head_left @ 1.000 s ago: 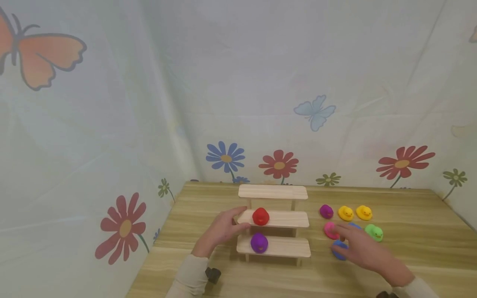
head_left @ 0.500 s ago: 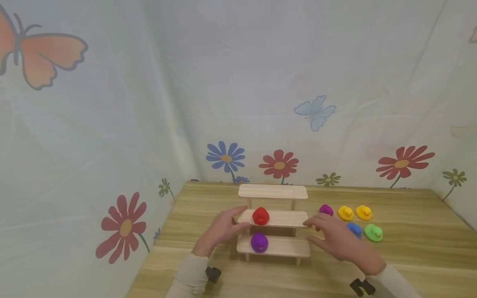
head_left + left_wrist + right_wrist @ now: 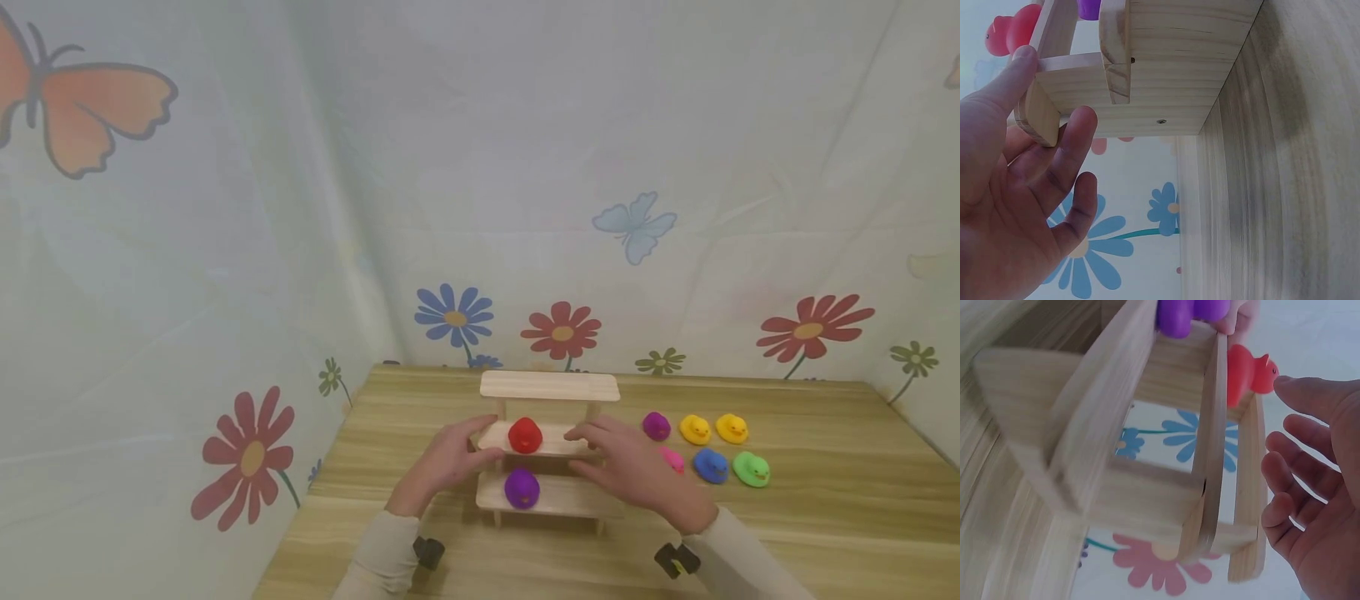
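A three-step wooden shelf stand (image 3: 549, 385) stands on the table. On its middle step sits a red rubber duck (image 3: 525, 436), and a purple rubber duck (image 3: 522, 489) sits on the lowest. My left hand (image 3: 442, 462) holds the left end of the middle step, thumb and fingers on opposite edges, as the left wrist view shows. Over the right part of the steps is my right hand (image 3: 633, 467), its fingers loosely bent and nothing in them. In the right wrist view its thumb overlaps the beak side of the red duck (image 3: 1244, 375).
Right of the stand are a magenta-purple duck (image 3: 657, 426), two yellow ducks (image 3: 695, 430), a pink duck (image 3: 673, 460) partly behind my right hand, a blue duck (image 3: 710, 466) and a green duck (image 3: 752, 469). A flowered curtain (image 3: 495, 208) rises behind the table.
My right hand has moved left from the loose ducks to the stand. The front blue duck, seen earlier, is now hidden behind my right wrist. My left hand has stayed put.
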The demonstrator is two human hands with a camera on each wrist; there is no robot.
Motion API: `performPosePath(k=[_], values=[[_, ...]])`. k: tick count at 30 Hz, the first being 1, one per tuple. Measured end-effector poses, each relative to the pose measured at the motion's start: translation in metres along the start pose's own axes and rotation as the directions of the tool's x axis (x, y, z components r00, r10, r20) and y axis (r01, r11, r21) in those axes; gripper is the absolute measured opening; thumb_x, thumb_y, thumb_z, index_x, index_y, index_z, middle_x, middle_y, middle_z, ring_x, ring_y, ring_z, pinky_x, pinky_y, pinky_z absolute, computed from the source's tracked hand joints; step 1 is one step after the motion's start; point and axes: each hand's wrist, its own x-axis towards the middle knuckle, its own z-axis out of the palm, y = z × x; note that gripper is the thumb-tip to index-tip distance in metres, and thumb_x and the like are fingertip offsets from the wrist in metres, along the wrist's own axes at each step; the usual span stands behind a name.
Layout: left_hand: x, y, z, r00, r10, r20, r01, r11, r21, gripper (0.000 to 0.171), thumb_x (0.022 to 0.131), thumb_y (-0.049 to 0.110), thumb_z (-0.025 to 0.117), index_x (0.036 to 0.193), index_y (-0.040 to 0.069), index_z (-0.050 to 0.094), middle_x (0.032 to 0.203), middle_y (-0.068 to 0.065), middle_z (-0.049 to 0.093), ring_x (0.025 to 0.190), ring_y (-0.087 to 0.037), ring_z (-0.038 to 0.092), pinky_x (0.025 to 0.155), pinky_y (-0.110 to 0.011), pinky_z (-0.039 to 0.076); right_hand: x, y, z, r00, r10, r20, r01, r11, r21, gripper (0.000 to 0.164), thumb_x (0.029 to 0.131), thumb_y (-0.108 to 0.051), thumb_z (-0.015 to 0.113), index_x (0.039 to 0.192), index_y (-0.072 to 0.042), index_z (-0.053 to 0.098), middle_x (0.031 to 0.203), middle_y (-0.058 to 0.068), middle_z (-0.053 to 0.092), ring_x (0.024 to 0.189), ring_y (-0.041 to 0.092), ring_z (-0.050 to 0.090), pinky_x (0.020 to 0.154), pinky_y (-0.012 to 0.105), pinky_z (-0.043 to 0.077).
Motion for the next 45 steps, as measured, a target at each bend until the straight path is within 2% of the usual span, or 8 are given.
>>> performPosePath(k=[8,13,17,23,31,39,45], values=[[0.0,0.0,0.0,1.0,-0.001,0.002,0.001,1.0,-0.007,0.065,0.084,0.048,0.066,0.138,0.017,0.048,0.13,-0.001,0.056,0.064,-0.01,0.054,0.059,-0.025,0.048,0.021,-0.006,0.013,0.999,-0.04,-0.029,0.041,0.998,0.05,0.039,0.077,-0.022,0.078,0.113,-0.014,0.064,0.109,-0.003,0.062,0.086,0.012,0.059,0.073,0.026,0.052],[0.0,0.0,-0.001,1.0,0.007,0.002,-0.007,1.0,-0.016,0.064,0.084,0.047,0.065,0.137,0.016,0.049,0.126,-0.001,0.058,0.064,-0.01,0.054,0.058,-0.025,0.048,0.031,-0.009,0.02,1.0,-0.021,-0.021,0.022,0.997,0.069,0.044,0.077,-0.027,0.079,0.117,-0.016,0.064,0.111,-0.005,0.062,0.093,0.007,0.056,0.074,0.023,0.051],[-0.001,0.001,-0.002,1.0,0.0,0.001,0.0,1.0,-0.019,0.064,0.084,0.048,0.065,0.137,0.017,0.048,0.122,0.0,0.059,0.064,-0.01,0.054,0.058,-0.025,0.048,0.038,-0.013,0.022,1.0,-0.013,-0.018,0.014,0.997,0.082,0.045,0.076,-0.03,0.079,0.117,-0.017,0.064,0.111,-0.005,0.062,0.098,0.007,0.056,0.075,0.023,0.051],[0.0,0.0,-0.001,1.0,-0.004,0.001,0.004,1.0,-0.019,0.065,0.083,0.049,0.065,0.138,0.018,0.048,0.12,0.001,0.06,0.064,-0.01,0.054,0.057,-0.026,0.048,0.044,-0.016,0.026,1.0,0.022,0.007,-0.023,0.997,0.071,0.046,0.075,-0.03,0.08,0.117,-0.017,0.064,0.11,-0.005,0.062,0.098,0.009,0.058,0.077,0.023,0.051],[0.0,-0.001,-0.001,1.0,0.008,0.0,-0.008,1.0,-0.012,0.064,0.084,0.049,0.064,0.137,0.017,0.049,0.121,0.0,0.06,0.062,-0.01,0.054,0.055,-0.025,0.048,0.047,-0.015,0.034,1.0,-0.006,0.005,0.006,0.998,0.059,0.046,0.074,-0.025,0.081,0.115,-0.012,0.064,0.108,-0.001,0.062,0.095,0.014,0.059,0.075,0.025,0.052],[0.0,0.0,0.0,1.0,0.027,-0.006,-0.027,0.999,-0.026,0.063,0.085,0.046,0.065,0.137,0.014,0.049,0.117,-0.001,0.062,0.058,-0.009,0.053,0.052,-0.025,0.047,0.047,-0.014,0.04,0.998,0.05,0.03,-0.052,0.996,0.066,0.043,0.076,-0.03,0.079,0.114,-0.016,0.063,0.105,-0.007,0.061,0.093,0.006,0.056,0.078,0.022,0.05],[0.0,0.0,0.0,0.999,0.032,-0.011,-0.033,0.999,-0.03,0.062,0.085,0.045,0.065,0.137,0.013,0.049,0.11,0.0,0.063,0.057,-0.009,0.052,0.051,-0.025,0.046,0.05,-0.018,0.043,0.993,0.109,0.038,-0.112,0.99,0.087,0.039,0.077,-0.03,0.079,0.109,-0.017,0.062,0.099,-0.009,0.06,0.09,0.005,0.055,0.075,0.021,0.049]])
